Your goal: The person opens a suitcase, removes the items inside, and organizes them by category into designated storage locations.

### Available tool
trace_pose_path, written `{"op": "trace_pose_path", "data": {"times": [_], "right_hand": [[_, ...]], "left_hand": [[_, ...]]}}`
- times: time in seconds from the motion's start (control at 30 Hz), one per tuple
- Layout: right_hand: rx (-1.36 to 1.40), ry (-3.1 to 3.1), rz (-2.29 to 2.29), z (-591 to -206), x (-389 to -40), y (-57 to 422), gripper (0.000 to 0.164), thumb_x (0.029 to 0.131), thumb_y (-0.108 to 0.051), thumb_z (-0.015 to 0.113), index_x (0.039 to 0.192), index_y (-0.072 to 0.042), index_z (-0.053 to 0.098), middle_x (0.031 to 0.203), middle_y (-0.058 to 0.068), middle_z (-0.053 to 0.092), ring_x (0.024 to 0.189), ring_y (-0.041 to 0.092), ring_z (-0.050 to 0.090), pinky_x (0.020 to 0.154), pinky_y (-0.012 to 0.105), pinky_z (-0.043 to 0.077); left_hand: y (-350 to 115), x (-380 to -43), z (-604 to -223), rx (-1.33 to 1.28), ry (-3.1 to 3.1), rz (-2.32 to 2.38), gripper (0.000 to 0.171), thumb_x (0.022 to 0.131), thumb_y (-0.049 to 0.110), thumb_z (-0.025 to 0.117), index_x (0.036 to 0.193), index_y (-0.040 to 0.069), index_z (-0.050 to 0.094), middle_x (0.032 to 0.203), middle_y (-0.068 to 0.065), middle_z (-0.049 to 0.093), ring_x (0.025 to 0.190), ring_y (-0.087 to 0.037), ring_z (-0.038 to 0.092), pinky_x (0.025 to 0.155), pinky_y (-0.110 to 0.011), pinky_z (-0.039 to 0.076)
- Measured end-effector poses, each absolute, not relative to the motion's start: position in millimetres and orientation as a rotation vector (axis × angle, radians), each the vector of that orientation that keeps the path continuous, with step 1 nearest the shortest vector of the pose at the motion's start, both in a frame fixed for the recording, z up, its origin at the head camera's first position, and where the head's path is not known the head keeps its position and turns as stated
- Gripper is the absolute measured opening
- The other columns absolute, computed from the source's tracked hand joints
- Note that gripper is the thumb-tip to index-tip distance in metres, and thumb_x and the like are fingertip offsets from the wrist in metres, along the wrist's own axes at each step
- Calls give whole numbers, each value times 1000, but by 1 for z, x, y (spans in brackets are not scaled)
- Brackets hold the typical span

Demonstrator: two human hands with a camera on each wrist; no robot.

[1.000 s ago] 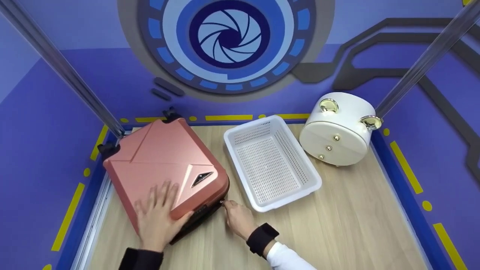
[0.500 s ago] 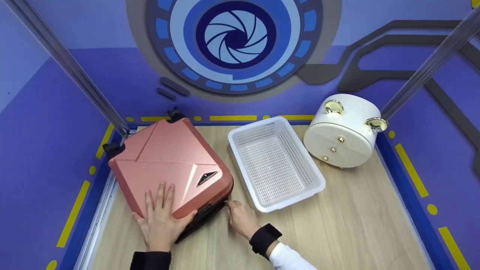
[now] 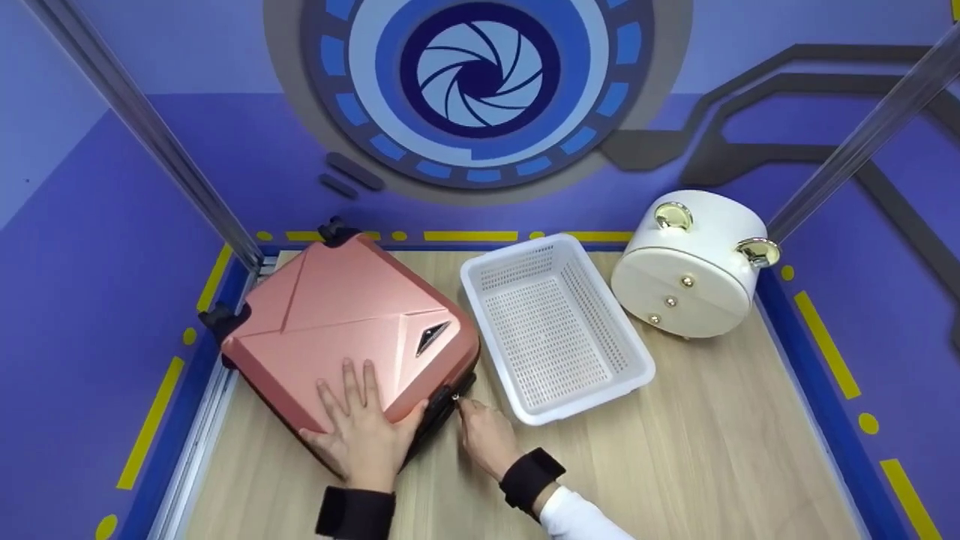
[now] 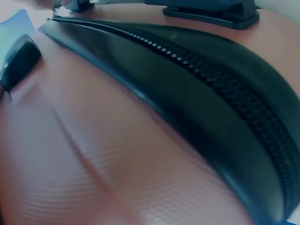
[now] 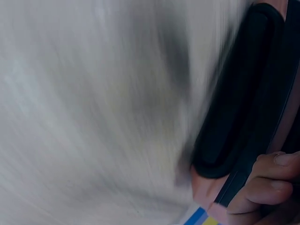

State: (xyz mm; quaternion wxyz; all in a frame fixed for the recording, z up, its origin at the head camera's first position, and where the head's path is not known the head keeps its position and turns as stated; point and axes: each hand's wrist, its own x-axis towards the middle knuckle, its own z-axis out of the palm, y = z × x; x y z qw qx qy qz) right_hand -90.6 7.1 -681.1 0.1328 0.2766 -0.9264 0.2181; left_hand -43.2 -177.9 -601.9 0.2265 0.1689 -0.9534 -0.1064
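A pink hard-shell suitcase (image 3: 349, 304) lies on its side on the wooden tabletop, black wheels toward the back left. My left hand (image 3: 364, 439) rests on its near part, fingers spread over the shell and thumb at the front edge. At the suitcase's front side, near its right corner, my right hand (image 3: 486, 436) pinches a small metal zipper pull (image 3: 455, 397). The zipper (image 4: 187, 63) runs along a black band in the left wrist view. In the right wrist view, curled fingers (image 5: 265, 190) sit beside a black carry handle (image 5: 234, 103).
A white perforated plastic basket (image 3: 491, 360) stands just right of the suitcase. Farther right, a round cream-white case (image 3: 697, 232) with gold ring handles and gold studs leans near the corner. Blue-purple panels (image 3: 75, 285) and metal posts (image 3: 142, 135) enclose the table.
The suitcase has turned a little, its near end swinging right, and my left hand has moved right with it. My right hand stays at the zipper pull. The head view has shifted slightly.
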Motion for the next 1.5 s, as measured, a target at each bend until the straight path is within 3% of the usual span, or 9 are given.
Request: {"op": "trace_pose_path", "data": {"times": [0.13, 0.33, 0.57, 0.77, 0.93, 1.13, 1.33, 1.5], "right_hand": [[807, -2719, 620, -680, -88, 5, 12, 94, -2, 66, 105, -2, 69, 86, 10, 74, 70, 26, 72, 56, 38, 57], [794, -2725, 641, -679, -90, -1, 6, 95, -8, 67, 100, -6, 70, 85, 6, 74, 70, 25, 72, 55, 39, 57], [841, -2701, 646, -677, -91, -12, 4, 94, -6, 66, 92, -9, 68, 80, 5, 72, 66, 24, 71, 50, 37, 55], [826, -2752, 662, -675, -100, -9, 5, 93, -5, 67, 91, -9, 70, 79, 6, 72, 68, 25, 72, 54, 39, 56], [801, -2758, 753, -675, -113, 1, 9, 98, -3, 62, 93, -6, 69, 79, 10, 73, 72, 27, 73, 57, 41, 57], [826, -2755, 634, -671, -118, 11, 7, 88, 0, 65, 93, -6, 65, 78, 11, 72, 69, 30, 72, 56, 42, 56], [844, -2774, 690, -671, -104, 13, 7, 98, -2, 61, 98, -5, 68, 83, 10, 74, 72, 26, 73, 57, 38, 57], [872, -2779, 901, -677, -92, 14, 13, 101, 0, 59, 105, -4, 71, 93, 9, 76, 86, 23, 75, 70, 36, 60]], "left_hand": [[-171, -46, -600, 475, -2637, -225, 115, 68, 78, 75, 158, 13, 45, 168, -13, 33, 151, -53, 23, 91, -94, 22], [-204, -34, -587, 202, -2829, -250, 110, 77, 72, 73, 160, 9, 40, 169, -19, 26, 150, -58, 18, 98, -94, 9], [-249, -20, -591, -203, -2708, -215, 102, 66, 68, 81, 153, 22, 53, 164, -10, 39, 149, -52, 29, 92, -96, 7], [-231, -20, -607, -92, -2547, -231, 95, 66, 68, 73, 147, 21, 60, 157, -10, 50, 147, -48, 36, 101, -92, 4], [-204, -32, -615, 10, -2474, -231, 93, 67, 65, 72, 146, 16, 61, 155, -13, 52, 143, -53, 39, 97, -94, 7], [-173, -45, -619, 139, -2441, -182, 93, 67, 63, 75, 145, 15, 62, 155, -15, 52, 141, -56, 41, 94, -95, 10], [-148, -62, -617, 280, -2488, -136, 96, 69, 66, 78, 149, 17, 58, 160, -14, 46, 144, -54, 38, 96, -94, 12], [-138, -69, -615, 336, -2505, -186, 95, 70, 63, 80, 150, 17, 57, 162, -15, 43, 146, -54, 33, 97, -94, 8]]}}
